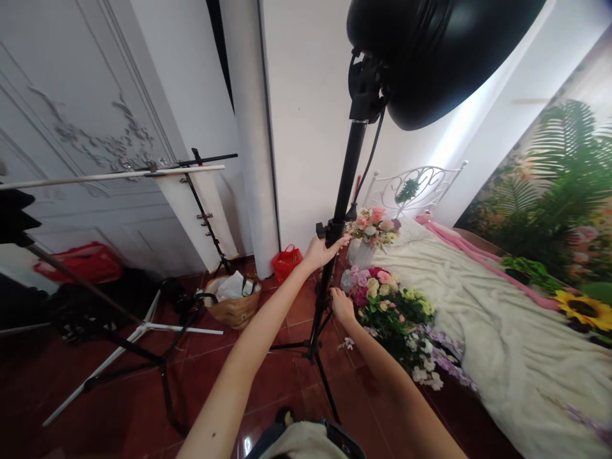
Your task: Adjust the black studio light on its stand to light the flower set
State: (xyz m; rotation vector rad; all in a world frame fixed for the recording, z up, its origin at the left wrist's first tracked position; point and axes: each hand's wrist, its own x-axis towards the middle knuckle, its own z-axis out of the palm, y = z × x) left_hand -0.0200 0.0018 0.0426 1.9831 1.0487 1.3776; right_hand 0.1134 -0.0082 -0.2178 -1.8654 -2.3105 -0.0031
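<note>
A black light stand [340, 185] rises before me, with a large black lamp shade [430, 57] tilted at its top. My left hand [321, 253] is closed around the pole just below its collar and knob [329, 229]. Lower down, my right hand [343, 306] has its fingers curled against the pole's right side; the fingertips are partly hidden. A black cable [374, 150] hangs from the lamp beside the pole. The stand's legs [313, 347] are spread on the floor.
Right of the stand are bunches of flowers [382, 287] and a bed with a cream cover [502, 344]. On the left stand another tripod [162, 363], a wicker basket [234, 309] and a red bag [287, 261]. A white pole [182, 170] crosses at the left.
</note>
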